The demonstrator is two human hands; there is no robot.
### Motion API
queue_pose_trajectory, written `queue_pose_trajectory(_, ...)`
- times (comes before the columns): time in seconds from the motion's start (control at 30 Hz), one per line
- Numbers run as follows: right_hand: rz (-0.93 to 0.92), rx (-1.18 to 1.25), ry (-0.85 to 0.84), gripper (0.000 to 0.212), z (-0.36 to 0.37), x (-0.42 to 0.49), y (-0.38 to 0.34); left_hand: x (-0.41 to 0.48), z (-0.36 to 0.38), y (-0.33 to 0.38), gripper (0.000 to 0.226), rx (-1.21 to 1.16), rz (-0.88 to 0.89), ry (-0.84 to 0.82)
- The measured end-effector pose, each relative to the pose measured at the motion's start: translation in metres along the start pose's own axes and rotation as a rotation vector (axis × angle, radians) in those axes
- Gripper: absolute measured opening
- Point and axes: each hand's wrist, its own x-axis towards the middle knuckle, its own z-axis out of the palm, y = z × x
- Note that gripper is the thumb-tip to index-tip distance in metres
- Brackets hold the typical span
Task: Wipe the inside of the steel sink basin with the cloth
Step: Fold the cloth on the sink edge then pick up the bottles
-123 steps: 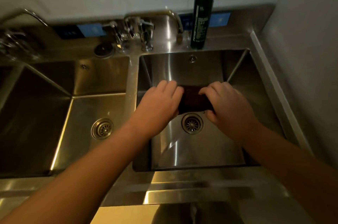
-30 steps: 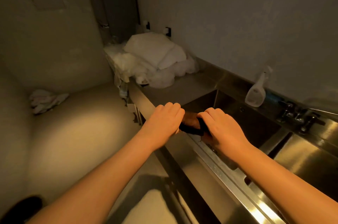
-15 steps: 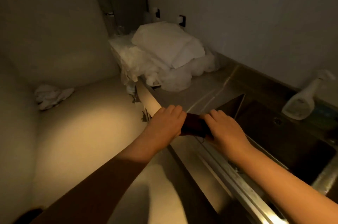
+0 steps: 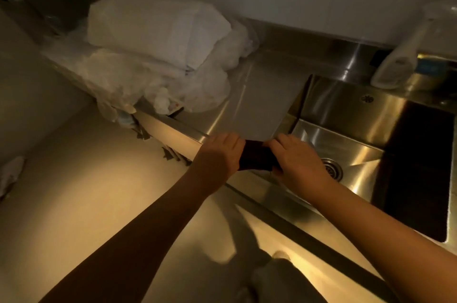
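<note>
Staying gripped by left hand [image 4: 220, 154] and right hand [image 4: 299, 164], the dark folded cloth [image 4: 256, 158] is moved to another, likely unwiped, steel sink basin [image 4: 346, 134].

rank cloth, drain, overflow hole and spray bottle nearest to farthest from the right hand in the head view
1. cloth, held by the right hand
2. drain, just right of the hand
3. overflow hole, on the back wall of the sink basin
4. spray bottle, on the ledge behind

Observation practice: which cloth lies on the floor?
The crumpled white cloth, far left. The folded white pile sits on the counter; the left hand and right hand hold the dark cloth.
</note>
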Motion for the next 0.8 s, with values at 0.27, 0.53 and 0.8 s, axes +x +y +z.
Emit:
queue_pose_trajectory(0.27,0.131,0.039,-0.089,0.053,0.047,0.051,0.030,0.052,0.061,-0.043,0.025,-0.204,0.014,-0.175)
queue_pose_trajectory(0.53,0.283,0.062,-0.165,0.053,0.086,0.093,0.041,0.085,0.106,-0.080,0.028,-0.242,0.091,-0.201)
queue_pose_trajectory(0.8,0.554,0.076,-0.093,0.043,0.115,0.123,0.019,0.118,0.150,-0.120,0.030,-0.220,0.254,-0.269)
